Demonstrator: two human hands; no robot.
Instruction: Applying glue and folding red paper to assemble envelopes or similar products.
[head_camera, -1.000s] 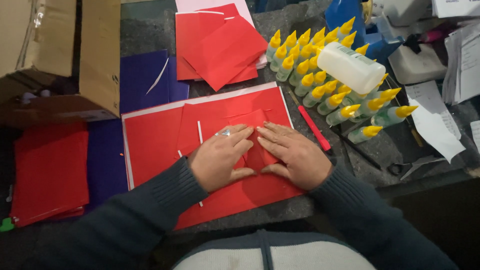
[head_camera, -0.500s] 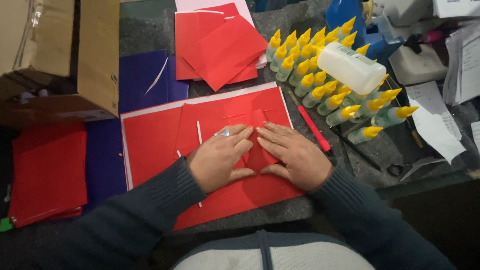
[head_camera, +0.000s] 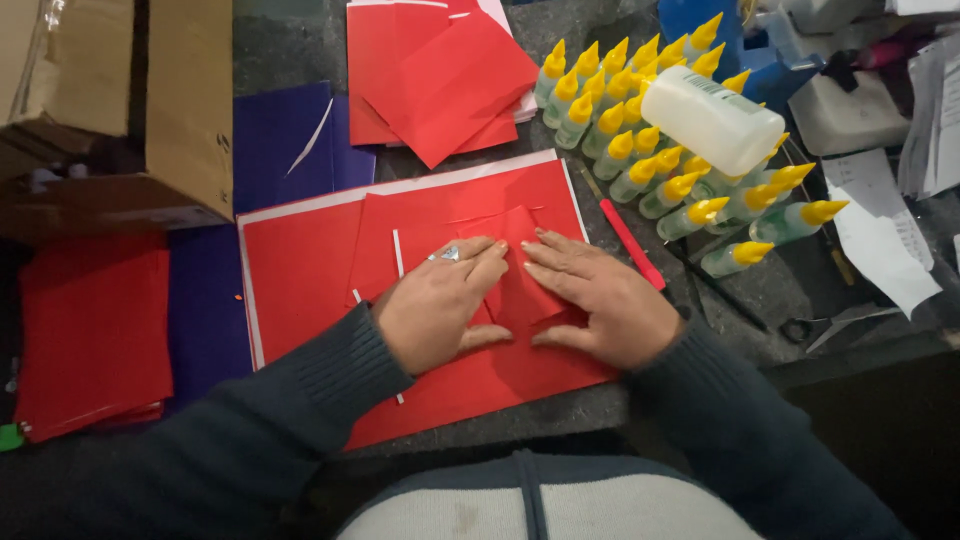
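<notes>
Two hands: both lie flat, palms down, on one small folded red paper (head_camera: 515, 270) in the middle of the tabletop (head_camera: 290, 50).
Left hand (head_camera: 435, 305): fingers straight and close together, pressing on the left part of the folded red paper; a ring is on one finger; the thumb points to the right, toward the other thumb.
Right hand (head_camera: 600, 300): fingers spread a little, pressing on the right part of the same paper; it grips nothing, it only presses.
Folded red paper: it lies on a large red sheet (head_camera: 300, 270), between the two hands, and its upper edge shows above the fingertips.
Large red sheet: it has a white edge and some thin white strips on it.
Red pen (head_camera: 630, 243): just right of the large red sheet.
Glue bottles (head_camera: 650, 150): many, with yellow caps, to the upper right of the large red sheet; one big white bottle (head_camera: 705, 120) lies on top of them.
Red paper pile (head_camera: 440, 80): above the large red sheet.
Cardboard box (head_camera: 110, 110): to the upper left of the large red sheet.
Scissors (head_camera: 820, 325): well to the right of the large red sheet.
</notes>
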